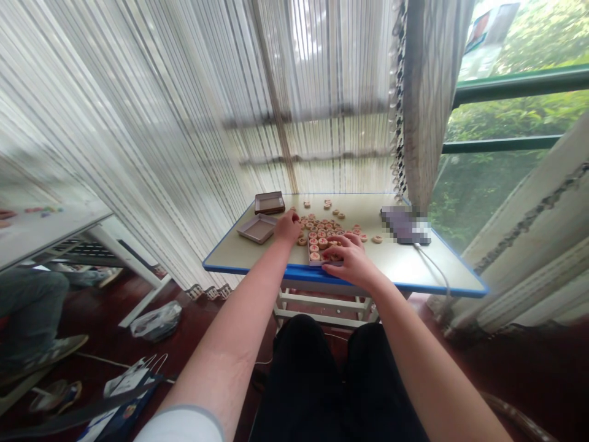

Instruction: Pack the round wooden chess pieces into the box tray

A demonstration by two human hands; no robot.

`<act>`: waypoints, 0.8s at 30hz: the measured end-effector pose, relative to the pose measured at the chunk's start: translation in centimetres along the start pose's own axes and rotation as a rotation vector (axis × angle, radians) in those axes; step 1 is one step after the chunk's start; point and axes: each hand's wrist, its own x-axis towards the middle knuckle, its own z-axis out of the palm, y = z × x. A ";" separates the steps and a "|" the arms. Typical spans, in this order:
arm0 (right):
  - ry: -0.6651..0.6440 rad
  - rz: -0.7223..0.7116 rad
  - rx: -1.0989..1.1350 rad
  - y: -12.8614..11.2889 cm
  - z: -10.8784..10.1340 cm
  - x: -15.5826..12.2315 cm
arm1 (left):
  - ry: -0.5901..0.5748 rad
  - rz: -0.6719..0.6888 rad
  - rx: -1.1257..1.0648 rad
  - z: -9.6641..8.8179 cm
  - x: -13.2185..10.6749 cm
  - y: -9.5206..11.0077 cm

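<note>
Round wooden xiangqi pieces (pixel 326 224) with red markings lie crowded in the middle of the table. Closest to me, a small shallow box (pixel 315 263) holds several pieces (pixel 314 248) in rows. My right hand (pixel 352 259) rests over the box's right side with fingers bent and apart. It covers part of the box and some pieces. On the left edge of the pile is my left hand (pixel 288 226), its fingers curled together at the tips. Whatever is between those fingertips is too small to make out.
Left on the blue-edged table (pixel 405 270) are a shallow tray (pixel 258 228) and a brown-rimmed box (pixel 269 202). At right, a blurred flat device (pixel 405 224) trails a cable (pixel 435 264). Curtains hang behind. Another person's leg (pixel 32 313) and a plastic bag (pixel 156 320) are lower left.
</note>
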 end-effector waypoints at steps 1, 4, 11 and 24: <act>0.002 -0.002 0.001 0.0 0.0 0.0 | 0.003 0.005 -0.001 0.0 0.0 0.0; 0.020 -0.009 0.002 0.0 -0.1 0.0 | -0.018 0.031 0.006 0.1 -0.1 -0.1; 0.017 -0.051 -0.009 -0.3 -0.1 -0.1 | -0.053 0.095 0.147 0.0 -0.2 -0.1; 0.014 -0.036 0.023 -0.3 -0.4 -0.1 | -0.196 0.140 0.272 -0.8 -1.0 1.4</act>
